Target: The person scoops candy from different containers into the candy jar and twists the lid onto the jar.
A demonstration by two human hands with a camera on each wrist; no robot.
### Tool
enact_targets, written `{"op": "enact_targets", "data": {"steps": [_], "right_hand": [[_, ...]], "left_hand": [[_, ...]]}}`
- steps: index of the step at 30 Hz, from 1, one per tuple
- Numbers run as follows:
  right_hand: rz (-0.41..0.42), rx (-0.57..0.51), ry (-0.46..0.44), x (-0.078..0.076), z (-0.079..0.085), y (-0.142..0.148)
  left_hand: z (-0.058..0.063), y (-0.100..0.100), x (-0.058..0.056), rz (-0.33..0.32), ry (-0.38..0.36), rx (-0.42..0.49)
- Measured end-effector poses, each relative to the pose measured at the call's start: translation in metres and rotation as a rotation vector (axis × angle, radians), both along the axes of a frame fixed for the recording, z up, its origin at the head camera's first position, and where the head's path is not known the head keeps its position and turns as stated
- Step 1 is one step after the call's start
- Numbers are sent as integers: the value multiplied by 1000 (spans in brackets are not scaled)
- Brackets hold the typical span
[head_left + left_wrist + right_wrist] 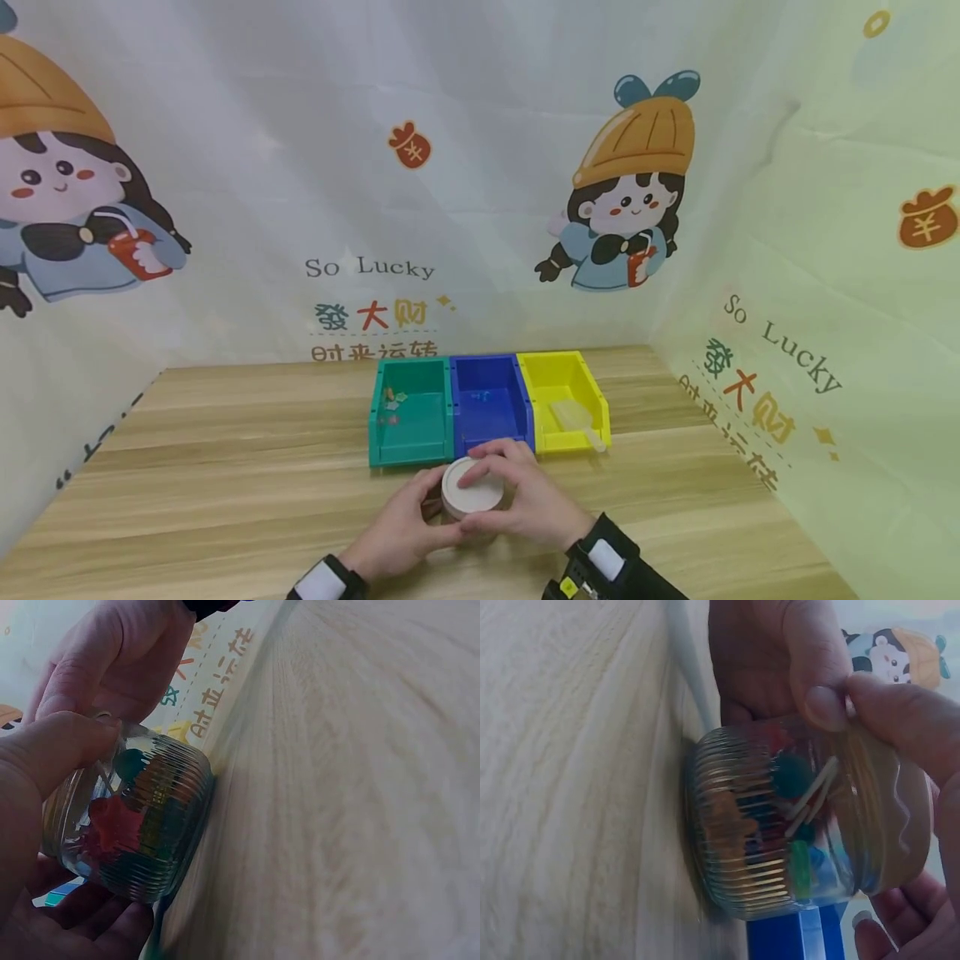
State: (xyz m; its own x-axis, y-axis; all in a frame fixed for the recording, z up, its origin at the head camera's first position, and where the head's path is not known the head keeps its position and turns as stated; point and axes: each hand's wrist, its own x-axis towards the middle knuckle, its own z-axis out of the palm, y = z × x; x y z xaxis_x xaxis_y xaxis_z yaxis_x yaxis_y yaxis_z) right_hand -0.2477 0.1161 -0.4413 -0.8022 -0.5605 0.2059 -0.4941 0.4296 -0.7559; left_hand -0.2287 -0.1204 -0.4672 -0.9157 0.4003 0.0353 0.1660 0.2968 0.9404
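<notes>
A clear ribbed glass jar [742, 825] with a pale lid [468, 493] stands on the wooden table in front of me. Through its glass show colourful small pieces, among them a red star [116, 823], an orange star-like piece [727, 825] and thin white sticks [815, 796]. My left hand [402, 527] holds the jar from the left, fingers and thumb curved round its side. From the right, my right hand [534, 500] grips the lid at its rim, with one finger lying across the top. Both thumbs come close together at the near side of the lid.
Just beyond the jar, three joined bins stand in a row: green [414, 457], blue [487, 427] and yellow [536, 385]. Small pieces [393, 400] lie in the green bin, small blue ones in the blue. A translucent scoop [573, 415] rests in the yellow bin, handle over its front.
</notes>
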Motion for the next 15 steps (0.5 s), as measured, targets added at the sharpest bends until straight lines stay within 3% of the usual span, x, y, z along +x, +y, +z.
{"op": "enact_targets", "data": {"steps": [6,15], "right_hand": [[-46,10,-30,1,-1,-1],[18,32,-42,-2,-1,8]], "left_hand": [[0,0,0,9,-5,-13],[1,2,1,21,-35,11]]}}
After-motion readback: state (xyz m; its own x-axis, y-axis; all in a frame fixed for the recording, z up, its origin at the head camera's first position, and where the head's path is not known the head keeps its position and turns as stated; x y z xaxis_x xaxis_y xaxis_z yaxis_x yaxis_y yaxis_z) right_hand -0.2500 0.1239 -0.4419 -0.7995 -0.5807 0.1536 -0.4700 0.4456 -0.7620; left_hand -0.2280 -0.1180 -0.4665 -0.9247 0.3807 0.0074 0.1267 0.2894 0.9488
